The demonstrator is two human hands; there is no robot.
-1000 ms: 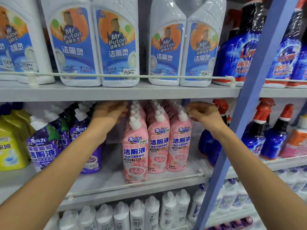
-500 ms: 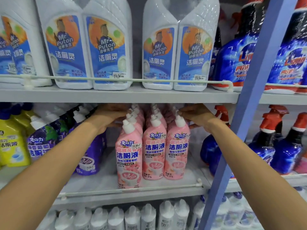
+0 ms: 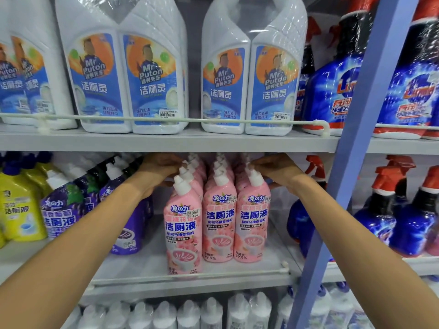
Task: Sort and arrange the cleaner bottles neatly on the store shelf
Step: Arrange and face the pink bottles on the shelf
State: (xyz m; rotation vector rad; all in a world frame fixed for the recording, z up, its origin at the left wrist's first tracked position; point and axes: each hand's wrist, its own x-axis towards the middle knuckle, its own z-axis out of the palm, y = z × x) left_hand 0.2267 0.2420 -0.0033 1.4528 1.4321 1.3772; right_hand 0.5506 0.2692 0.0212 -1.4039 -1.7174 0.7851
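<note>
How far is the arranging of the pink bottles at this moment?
Done: the pink bottles stand upright in three rows, labels forward. In hand: the left hand and right hand are at the caps of the outer rows. Remaining: the front left bottle stands nearer the rail than its two neighbours.

Both hands have closed in on the pink bottles (image 3: 219, 224). The left hand (image 3: 161, 166), earlier just clear of their left row, now touches its caps (image 3: 187, 173); the right hand (image 3: 276, 168) has slid further inward along the right row's caps.
</note>
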